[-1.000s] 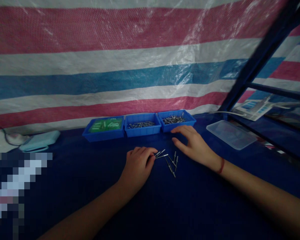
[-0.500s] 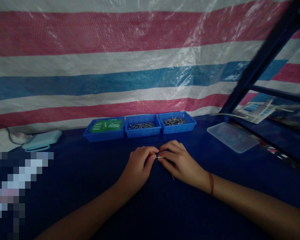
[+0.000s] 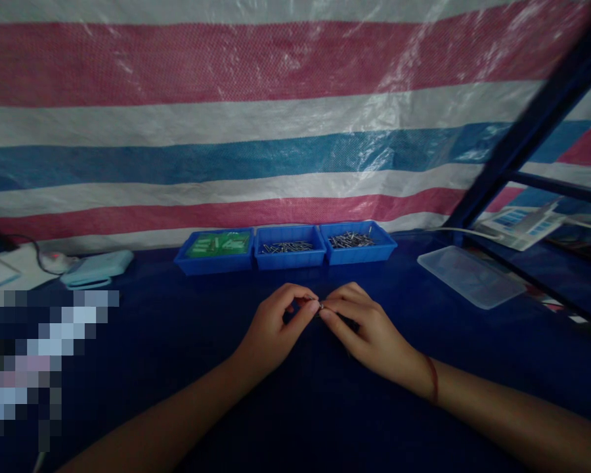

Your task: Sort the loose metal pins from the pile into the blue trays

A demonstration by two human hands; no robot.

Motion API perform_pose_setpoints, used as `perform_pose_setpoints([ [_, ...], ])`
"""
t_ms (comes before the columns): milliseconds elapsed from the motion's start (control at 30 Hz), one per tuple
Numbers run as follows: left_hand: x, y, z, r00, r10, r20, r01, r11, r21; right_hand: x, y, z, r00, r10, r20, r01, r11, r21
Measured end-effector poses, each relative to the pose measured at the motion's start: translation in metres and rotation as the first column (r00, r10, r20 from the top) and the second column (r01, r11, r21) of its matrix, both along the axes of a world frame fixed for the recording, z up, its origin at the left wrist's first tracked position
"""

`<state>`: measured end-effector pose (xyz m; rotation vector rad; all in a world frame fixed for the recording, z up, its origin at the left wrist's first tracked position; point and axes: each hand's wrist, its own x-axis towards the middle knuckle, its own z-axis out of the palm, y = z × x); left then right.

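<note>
My left hand [image 3: 280, 323] and my right hand [image 3: 367, 325] meet at the fingertips above the dark blue table [image 3: 295, 407]. Both are pinched around a small metal piece [image 3: 320, 306], mostly hidden by the fingers. Beyond them stand three blue bins side by side. The left bin [image 3: 215, 264] holds green and whitish pieces, the middle bin [image 3: 290, 260] thin metal pins, and the right bin [image 3: 362, 253] a heap of similar metal pieces. A red cord circles my right wrist.
A clear plastic lid [image 3: 470, 277] lies to the right, near a dark metal frame [image 3: 526, 135] and papers [image 3: 522, 225]. At the left are a light blue case [image 3: 98, 268] and a white item with a cable. A striped sheet [image 3: 226, 157] hangs behind.
The view has shifted slightly, so the bins and lid sit a little farther right. The metal piece between my hands shows less than before, and my fingertips have shifted around it.
</note>
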<state>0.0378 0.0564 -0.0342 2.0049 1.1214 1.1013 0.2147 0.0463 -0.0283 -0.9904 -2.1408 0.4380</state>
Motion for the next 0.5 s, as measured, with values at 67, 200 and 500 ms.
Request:
perform_pose_setpoints([
  [67,0.0002,-0.0003,-0.0006,1.000,-0.007,0.009,0.007,1.000,0.000,-0.0003,0.0006,-0.0001,1.000,0.008,0.004,-0.008,1.000,0.012],
  [200,0.0001,-0.0008,-0.0011,1.000,-0.008,0.004,0.008,1.000,-0.010,-0.0007,0.0011,-0.0002,1.000,0.005,-0.003,-0.005,1.000,0.026],
  [500,0.0010,-0.0022,0.0032,1.000,-0.001,-0.010,0.001,1.000,-0.012,-0.0010,0.0010,0.0017,1.000,0.010,0.001,-0.010,1.000,0.024],
])
